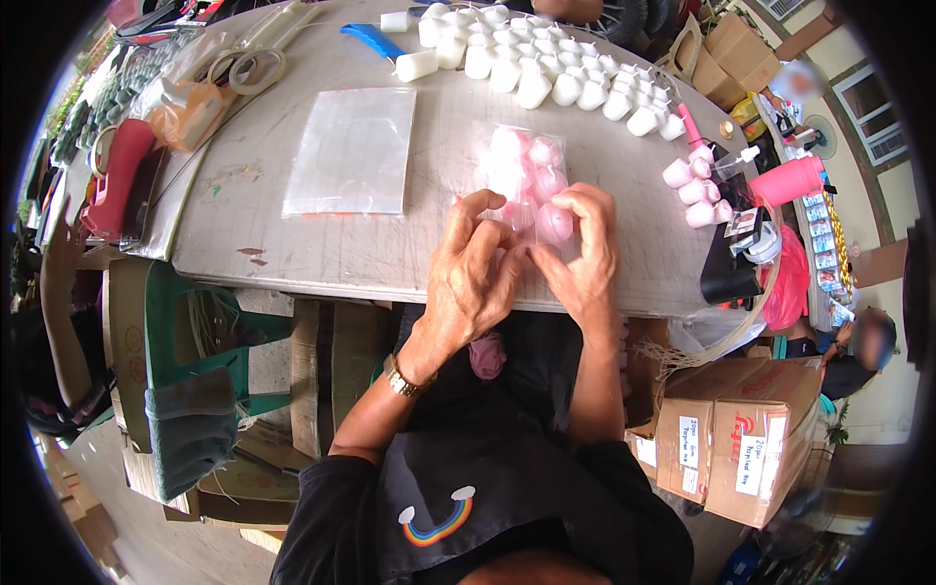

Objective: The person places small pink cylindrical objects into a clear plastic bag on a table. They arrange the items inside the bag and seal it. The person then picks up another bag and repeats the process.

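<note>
A clear plastic bag (pixel 521 139) lies flat on the table in front of me, with several pink votive candles (pixel 553 223) inside. Glare washes out part of its left side. My left hand (pixel 472 274) pinches the near edge of the bag between thumb and fingers, and a gold watch circles that wrist. Close beside it, my right hand (pixel 589 252) grips the same edge at the right corner, thumb almost touching the left one. The fingers hide most of the bag's mouth. Left of the bag rests a stack of flat clear plastic bags (pixel 351 153).
Rows of white votive candles (pixel 534 88) line the table's far side, near a blue-handled tool (pixel 371 40). Pale pink candles (pixel 695 190) stand at right by a pink tumbler (pixel 788 181). A red tape dispenser (pixel 121 179) sits at left. Cardboard boxes (pixel 760 424) are stacked at lower right.
</note>
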The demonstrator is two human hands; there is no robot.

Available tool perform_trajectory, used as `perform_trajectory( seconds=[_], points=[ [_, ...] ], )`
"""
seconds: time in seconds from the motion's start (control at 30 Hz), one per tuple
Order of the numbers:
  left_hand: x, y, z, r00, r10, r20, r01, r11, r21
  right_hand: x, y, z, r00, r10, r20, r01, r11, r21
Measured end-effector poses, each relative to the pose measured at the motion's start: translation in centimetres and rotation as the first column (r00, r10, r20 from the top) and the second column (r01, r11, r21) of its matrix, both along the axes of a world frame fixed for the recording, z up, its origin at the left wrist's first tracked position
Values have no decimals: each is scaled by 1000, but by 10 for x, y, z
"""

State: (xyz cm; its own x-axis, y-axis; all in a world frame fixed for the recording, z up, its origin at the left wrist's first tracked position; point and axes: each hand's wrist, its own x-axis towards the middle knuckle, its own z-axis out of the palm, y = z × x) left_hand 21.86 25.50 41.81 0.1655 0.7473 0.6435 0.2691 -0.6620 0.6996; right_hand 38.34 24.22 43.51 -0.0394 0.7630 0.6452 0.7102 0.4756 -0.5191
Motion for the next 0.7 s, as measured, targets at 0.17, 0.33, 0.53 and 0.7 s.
perform_trajectory(
  seconds=[0.17,0.33,0.53,0.7],
  points=[
    [-4,-1,11,981,31,-189,-37,999,-30,14,-27,1,996,-89,-22,84,982,-171],
    [16,15,9,957,59,-285,-60,998,5,11,-24,-3,944,-202,261,219,975,-41],
    [33,-5,-3,918,183,-353,-191,981,13,2,-42,-1,920,-261,293,245,965,91],
    [26,-6,0,943,116,-312,-133,990,-34,6,-47,4,947,-197,254,206,978,-12]
  ],
)
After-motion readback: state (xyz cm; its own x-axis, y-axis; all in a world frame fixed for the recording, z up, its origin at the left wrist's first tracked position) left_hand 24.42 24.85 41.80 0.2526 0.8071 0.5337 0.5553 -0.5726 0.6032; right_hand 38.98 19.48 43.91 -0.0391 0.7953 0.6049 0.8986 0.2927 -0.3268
